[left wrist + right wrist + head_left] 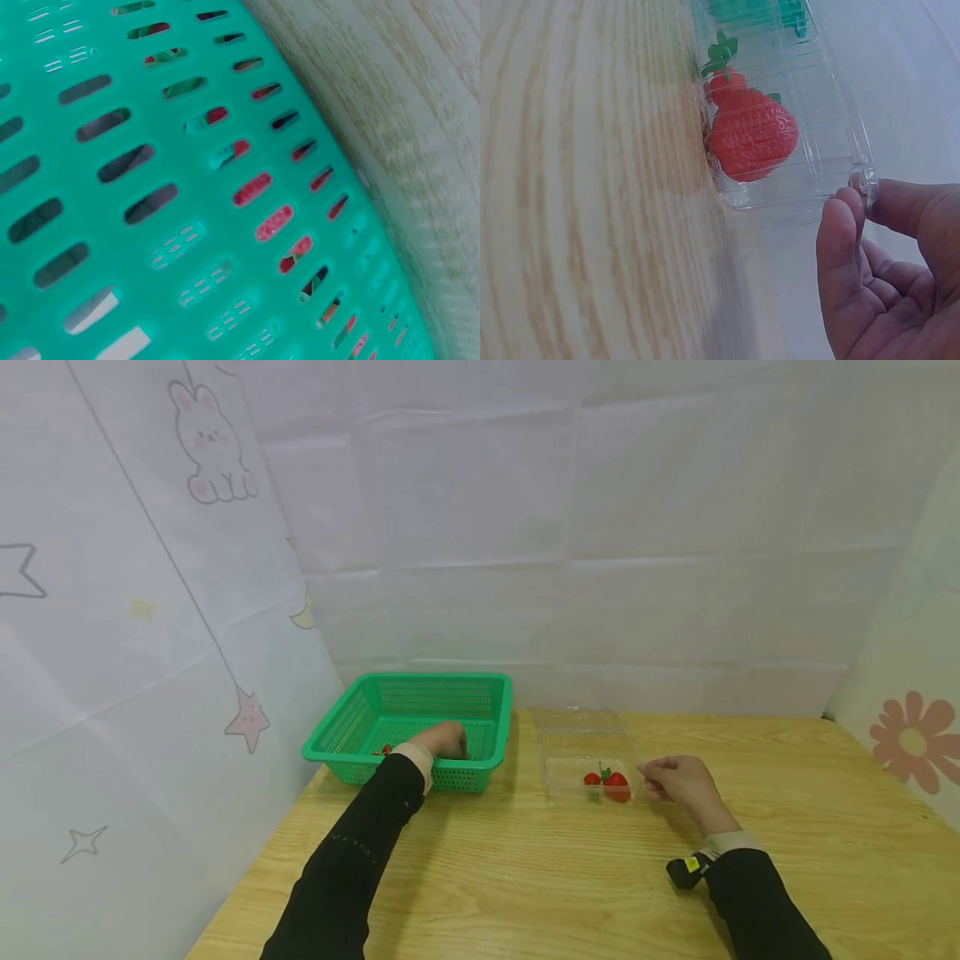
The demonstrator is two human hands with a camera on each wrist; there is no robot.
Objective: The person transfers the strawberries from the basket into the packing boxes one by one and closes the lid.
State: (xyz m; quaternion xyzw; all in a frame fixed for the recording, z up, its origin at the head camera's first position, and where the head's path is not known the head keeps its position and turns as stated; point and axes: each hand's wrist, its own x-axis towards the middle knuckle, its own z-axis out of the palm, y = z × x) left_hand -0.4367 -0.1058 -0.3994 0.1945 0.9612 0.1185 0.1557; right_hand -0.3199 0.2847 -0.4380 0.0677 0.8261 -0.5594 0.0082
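My left hand reaches over the near rim of the green plastic basket, its fingers hidden below the rim. Red and green bits of strawberries show through slots in the basket wall in the left wrist view. To the right stands a clear plastic box with its lid raised at the back. Inside lie a large strawberry and a smaller one, both with green leaves. Thumb and fingers of my right hand pinch the box's right edge.
The wooden table carries both containers. A pale cloth hangs along the back, and a printed cloth with a rabbit and stars runs down the left side.
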